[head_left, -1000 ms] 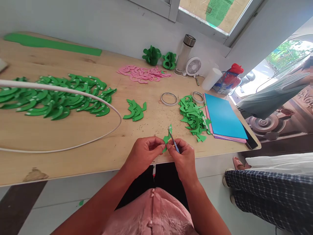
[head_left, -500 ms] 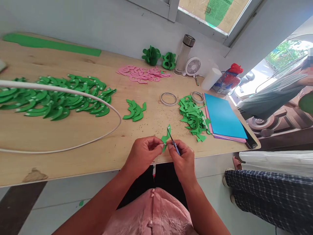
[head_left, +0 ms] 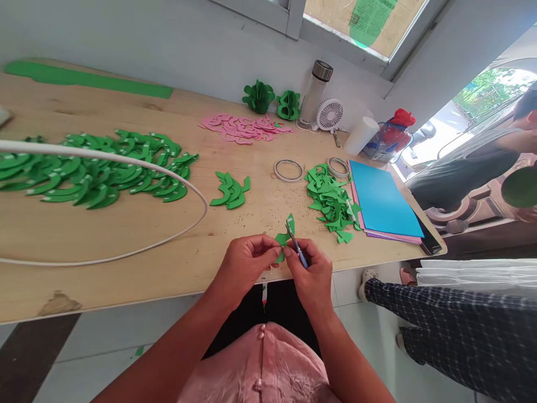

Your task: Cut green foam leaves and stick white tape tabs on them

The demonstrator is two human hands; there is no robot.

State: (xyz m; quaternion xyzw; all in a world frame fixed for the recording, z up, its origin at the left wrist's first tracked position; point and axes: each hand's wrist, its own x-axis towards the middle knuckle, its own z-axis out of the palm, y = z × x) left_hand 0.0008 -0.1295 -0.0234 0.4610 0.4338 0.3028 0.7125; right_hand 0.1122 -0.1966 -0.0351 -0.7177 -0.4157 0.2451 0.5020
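In the lower centre of the frame, the green paper piece is pinched near its lower end in the left hand, its long axis running up the frame, away from the body, leaning slightly right. The right hand, closed around the scissors, has its fingertips at the piece's right edge, so 2 hands are about equally near, with the blades pointing up beside the paper's upper part.

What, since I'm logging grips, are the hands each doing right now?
Left hand: closed, pinching a green paper piece.
Right hand: closed around blue-handled scissors, its fingertips at the same paper.
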